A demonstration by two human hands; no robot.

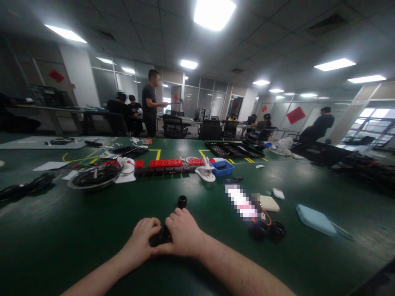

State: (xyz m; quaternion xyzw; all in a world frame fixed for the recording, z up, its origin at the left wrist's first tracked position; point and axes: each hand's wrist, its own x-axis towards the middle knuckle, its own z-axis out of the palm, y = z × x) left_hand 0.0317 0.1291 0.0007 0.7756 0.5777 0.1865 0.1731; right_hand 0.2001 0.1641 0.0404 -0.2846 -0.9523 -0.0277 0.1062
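Both hands are on it now, close to the middle of the bench's near edge: the left hand (143, 235) folds in from one side, the right hand (182, 232) comes over the top, and between them, mostly hidden, sits the black part (166, 234). The grip is firm on both sides by the look of it, fingers curled round and thumbs tucked low. Just past the knuckles, toward the far edge of the bench (92, 230), a black cylinder (182, 201) pokes up; whether it is joined to the black part, nobody could tell from this angle. So how far along is it? The handling looks well under way, the part taken up and not yet released, but anything already fitted or loosened is covered by those fingers. Over toward the right edge, two pods (268, 231) with orange wires (270, 215) lie with neither hand on them; if they belong to this work, their turn seems not to have come. Near them rest a cream box (269, 203) and a blue case (315, 219), also untouched. Farther back, toward the far edge, red sockets (166, 163) run in a row beside a blue tray (226, 171), both out of play for the moment.
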